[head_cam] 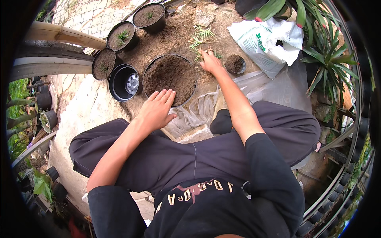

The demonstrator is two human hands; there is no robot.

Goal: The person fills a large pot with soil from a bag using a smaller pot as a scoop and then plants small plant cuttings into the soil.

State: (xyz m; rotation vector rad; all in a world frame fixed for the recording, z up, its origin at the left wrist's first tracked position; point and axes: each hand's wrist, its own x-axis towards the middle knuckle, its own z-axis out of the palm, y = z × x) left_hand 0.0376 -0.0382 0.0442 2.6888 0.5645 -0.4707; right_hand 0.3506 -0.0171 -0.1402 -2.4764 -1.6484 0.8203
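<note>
My left hand [159, 108] lies palm down over the near edge of a wide black basin [195, 86] filled with dark soil [169, 77]. Its fingertips touch the soil, and the hand holds nothing. Beyond the basin's right side, my right hand [211, 62] reaches to a loose pile of small spiky seedlings [198, 41]. Its fingers are bent at the pile's near end; whether they grip a seedling is hidden. Just right of that hand stands a small black pot of soil [235, 64]. An unfilled black plastic pot [123, 83] leans open at the basin's left.
Three black pots with planted seedlings, one a potted seedling [121, 37], curve along the upper left beside a bamboo pole [65, 35]. A white printed sack [265, 41] lies upper right, near spiky bromeliads [330, 59]. Clear plastic sheeting [205, 107] spreads before my legs.
</note>
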